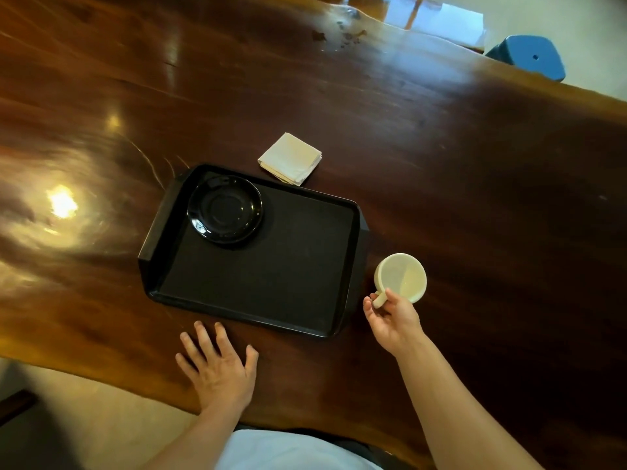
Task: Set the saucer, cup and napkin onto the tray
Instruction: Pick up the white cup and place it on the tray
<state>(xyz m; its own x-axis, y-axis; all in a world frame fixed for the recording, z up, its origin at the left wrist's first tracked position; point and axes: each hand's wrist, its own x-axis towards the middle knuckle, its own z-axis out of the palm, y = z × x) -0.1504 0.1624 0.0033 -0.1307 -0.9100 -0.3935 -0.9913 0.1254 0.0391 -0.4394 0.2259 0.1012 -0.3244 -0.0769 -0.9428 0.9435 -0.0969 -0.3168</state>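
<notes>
Right hand pinches handle of cream cup, just right of black tray. Left hand flat on table, fingers spread. Saucer on tray; napkin beside it. No legible writing.

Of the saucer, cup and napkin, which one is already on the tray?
The black saucer, in the tray's far-left corner; cup and napkin are outside it.

The wooden table is glossy. The tray looks matt plastic, the saucer shiny. The napkin is soft paper or cloth.
</notes>
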